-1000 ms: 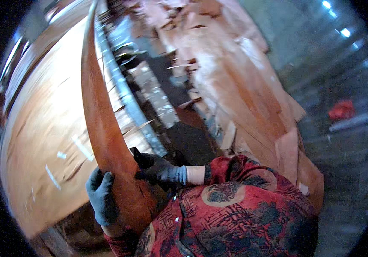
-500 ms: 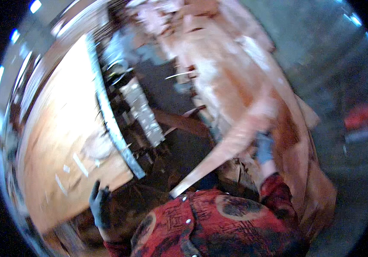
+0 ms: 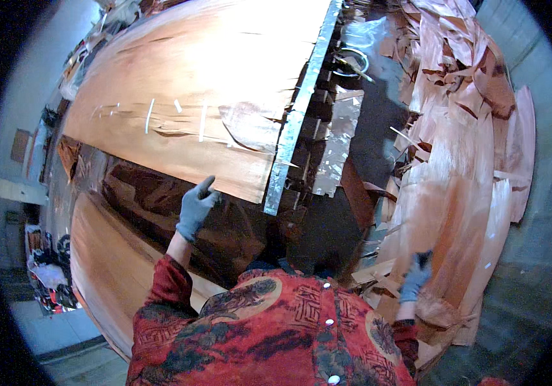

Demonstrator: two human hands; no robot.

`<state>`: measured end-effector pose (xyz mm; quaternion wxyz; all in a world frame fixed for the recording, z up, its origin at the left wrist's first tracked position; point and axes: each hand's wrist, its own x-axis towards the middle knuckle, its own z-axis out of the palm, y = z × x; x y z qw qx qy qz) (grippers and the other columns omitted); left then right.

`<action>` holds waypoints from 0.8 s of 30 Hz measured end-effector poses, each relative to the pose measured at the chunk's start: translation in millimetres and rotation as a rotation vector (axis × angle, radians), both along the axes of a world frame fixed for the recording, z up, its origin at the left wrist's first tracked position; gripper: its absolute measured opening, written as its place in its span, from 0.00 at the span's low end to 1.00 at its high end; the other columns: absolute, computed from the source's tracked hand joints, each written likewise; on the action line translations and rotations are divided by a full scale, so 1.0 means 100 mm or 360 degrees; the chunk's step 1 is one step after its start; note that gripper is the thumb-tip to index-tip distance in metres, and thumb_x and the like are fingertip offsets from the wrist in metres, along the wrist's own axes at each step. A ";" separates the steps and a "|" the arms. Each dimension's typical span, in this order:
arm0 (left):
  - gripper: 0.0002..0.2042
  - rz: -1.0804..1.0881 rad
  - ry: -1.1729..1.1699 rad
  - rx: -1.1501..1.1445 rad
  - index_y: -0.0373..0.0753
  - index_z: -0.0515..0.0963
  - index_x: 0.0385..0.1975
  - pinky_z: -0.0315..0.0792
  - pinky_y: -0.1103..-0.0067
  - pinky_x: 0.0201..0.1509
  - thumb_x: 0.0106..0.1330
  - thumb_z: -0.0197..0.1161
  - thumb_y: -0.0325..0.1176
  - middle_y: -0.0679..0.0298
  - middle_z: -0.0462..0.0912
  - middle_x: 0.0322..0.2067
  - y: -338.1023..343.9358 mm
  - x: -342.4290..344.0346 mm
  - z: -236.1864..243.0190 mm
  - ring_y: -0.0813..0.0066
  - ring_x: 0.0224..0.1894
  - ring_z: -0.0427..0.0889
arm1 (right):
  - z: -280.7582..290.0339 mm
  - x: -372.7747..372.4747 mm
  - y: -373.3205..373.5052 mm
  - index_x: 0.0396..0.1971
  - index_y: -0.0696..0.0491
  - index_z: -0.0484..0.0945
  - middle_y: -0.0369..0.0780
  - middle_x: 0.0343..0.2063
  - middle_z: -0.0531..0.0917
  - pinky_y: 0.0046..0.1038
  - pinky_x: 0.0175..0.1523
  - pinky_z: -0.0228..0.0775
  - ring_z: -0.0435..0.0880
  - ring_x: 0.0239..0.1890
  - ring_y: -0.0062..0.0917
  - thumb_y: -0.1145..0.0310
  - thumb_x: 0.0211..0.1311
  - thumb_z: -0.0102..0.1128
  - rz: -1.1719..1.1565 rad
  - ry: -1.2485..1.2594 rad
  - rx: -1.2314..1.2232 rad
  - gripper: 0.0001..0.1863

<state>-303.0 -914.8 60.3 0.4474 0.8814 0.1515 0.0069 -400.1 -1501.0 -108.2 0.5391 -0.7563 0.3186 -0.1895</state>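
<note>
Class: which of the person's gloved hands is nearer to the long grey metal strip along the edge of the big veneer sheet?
Left. The left hand is raised just left of the long grey metal strip's lower end, apart from it. The right hand is farther right, at the heap of thin wood veneer scraps.

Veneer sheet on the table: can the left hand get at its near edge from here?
Probably yes. The left hand is raised just short of the veneer sheet's near edge, nothing between them, and it holds nothing.

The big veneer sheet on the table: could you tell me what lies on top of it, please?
On the veneer sheet lie a few pale thin strips and a torn veneer patch. A metal bar runs along its right edge. What lies beneath the sheet is covered.
</note>
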 end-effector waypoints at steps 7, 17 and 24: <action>0.32 -0.0155 -0.0649 0.0691 0.32 0.61 0.61 0.67 0.71 0.55 0.55 0.64 0.30 0.45 0.71 0.52 0.58 0.93 -0.41 0.56 0.53 0.72 | 1.38 1.42 2.52 0.40 0.59 0.77 0.35 0.31 0.82 0.15 0.22 0.62 0.72 0.21 0.11 0.70 0.58 0.61 0.0867 0.0065 0.0888 0.12; 0.49 -0.0117 -0.0627 0.0419 0.36 0.37 0.68 0.61 0.69 0.59 0.52 0.66 0.30 0.47 0.56 0.62 1.08 1.82 -0.61 0.58 0.63 0.58 | 0.90 2.67 3.73 0.33 0.57 0.79 0.32 0.22 0.80 0.19 0.21 0.62 0.73 0.17 0.14 0.76 0.52 0.62 0.0821 0.0248 0.0634 0.08; 0.47 -0.0244 -0.0485 0.1068 0.34 0.34 0.67 0.43 0.63 0.69 0.58 0.62 0.42 0.63 0.62 0.64 1.24 2.22 -0.69 0.58 0.71 0.38 | 1.23 2.66 4.05 0.29 0.55 0.76 0.31 0.19 0.77 0.19 0.19 0.60 0.70 0.16 0.13 0.74 0.52 0.64 0.0702 0.0196 0.0684 0.06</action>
